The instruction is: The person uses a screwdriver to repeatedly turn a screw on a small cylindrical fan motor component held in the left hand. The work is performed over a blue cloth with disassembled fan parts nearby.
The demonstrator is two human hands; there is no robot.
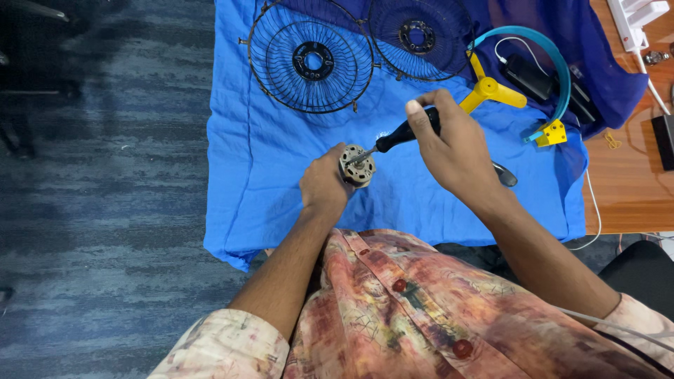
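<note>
Metal motor (357, 166) held above blue cloth (267, 175), near cloth centre. Left hand (324, 184) clenched around motor from left side. Right hand (453, 144) grasps black-handled screwdriver (393, 138); tip touches motor top. Two black wire fan guards (311, 60) lie side by side on cloth beyond motor. Yellow fan blade (491, 91) and teal curved ring (547, 52) lie right of guards. Wooden table (625, 189) under cloth.

single head view, looks steeply down, close over blue cloth (281, 182) and lap.
</note>
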